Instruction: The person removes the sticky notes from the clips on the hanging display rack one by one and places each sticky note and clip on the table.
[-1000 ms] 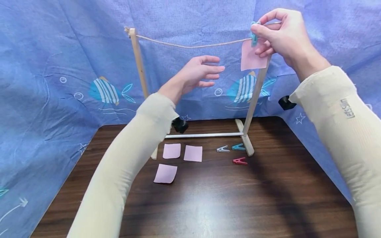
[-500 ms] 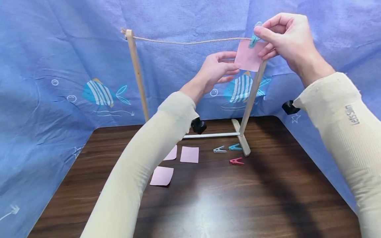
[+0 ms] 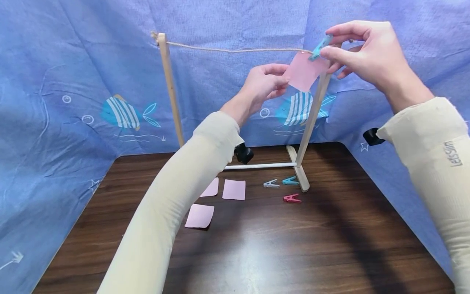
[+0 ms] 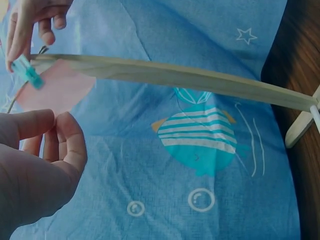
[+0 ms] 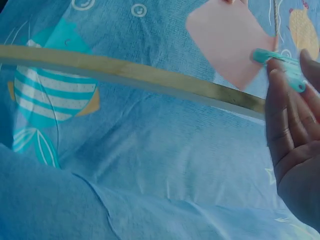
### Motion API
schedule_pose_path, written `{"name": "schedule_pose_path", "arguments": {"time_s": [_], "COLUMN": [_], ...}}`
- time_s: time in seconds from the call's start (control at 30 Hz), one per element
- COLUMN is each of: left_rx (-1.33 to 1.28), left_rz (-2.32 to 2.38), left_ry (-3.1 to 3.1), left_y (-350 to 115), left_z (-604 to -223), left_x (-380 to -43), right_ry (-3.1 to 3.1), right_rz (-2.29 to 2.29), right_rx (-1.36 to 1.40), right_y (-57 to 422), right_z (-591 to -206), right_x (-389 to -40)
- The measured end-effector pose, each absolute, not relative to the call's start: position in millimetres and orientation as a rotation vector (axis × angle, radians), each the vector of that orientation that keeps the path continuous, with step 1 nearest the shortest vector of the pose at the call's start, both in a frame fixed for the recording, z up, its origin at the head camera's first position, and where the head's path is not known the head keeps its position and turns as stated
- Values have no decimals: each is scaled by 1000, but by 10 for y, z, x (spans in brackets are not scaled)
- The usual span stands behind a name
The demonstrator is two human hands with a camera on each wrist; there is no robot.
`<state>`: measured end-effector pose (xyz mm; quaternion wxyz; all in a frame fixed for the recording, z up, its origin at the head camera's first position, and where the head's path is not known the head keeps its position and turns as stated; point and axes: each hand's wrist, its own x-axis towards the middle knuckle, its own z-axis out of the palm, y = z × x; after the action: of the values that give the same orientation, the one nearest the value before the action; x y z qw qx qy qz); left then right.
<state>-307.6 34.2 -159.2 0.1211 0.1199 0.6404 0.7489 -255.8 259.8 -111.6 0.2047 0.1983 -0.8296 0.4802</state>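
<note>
A pink square of paper (image 3: 303, 72) hangs tilted at the right end of the rope (image 3: 235, 51). My left hand (image 3: 262, 87) pinches its left corner between thumb and fingers, as the left wrist view (image 4: 47, 155) also shows. At the paper's upper edge, by the rope, sits a light blue clothespin (image 3: 321, 47). My right hand (image 3: 374, 55) pinches the clothespin's handle end between thumb and forefinger. In the right wrist view the clothespin (image 5: 280, 67) slants from the fingertips to the paper's edge.
The rope runs between two wooden posts (image 3: 169, 85) of a stand. On the dark wooden table (image 3: 293, 245) lie three more pink squares (image 3: 233, 190) and white, blue and red clothespins (image 3: 291, 198). A blue fish-print cloth (image 3: 227, 16) hangs behind.
My left hand has moved right and taken hold of the paper's left corner. The paper has turned askew, and the clothespin has tilted rightward with my right hand.
</note>
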Motion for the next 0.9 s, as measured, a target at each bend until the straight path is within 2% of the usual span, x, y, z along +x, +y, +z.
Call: {"name": "schedule_pose_path", "arguments": {"time_s": [0.4,0.7,0.9], "left_rx": [357,345,359], "left_rz": [2146,2138,2127], "left_ry": [1917,1920,1933], "left_y": [287,253,229], "left_z": [-1573,-1579,-1574], "left_x": [-3080,-3070,-3054], "right_ry": [-2476,-2434,-2436], "right_rz": [954,1240,1250], "right_rx": [462,494,507], "right_y": [2629,2674,2702], "right_z": [-1141,-1210,-1229], "right_x": [-2546,-2585,-2590]}}
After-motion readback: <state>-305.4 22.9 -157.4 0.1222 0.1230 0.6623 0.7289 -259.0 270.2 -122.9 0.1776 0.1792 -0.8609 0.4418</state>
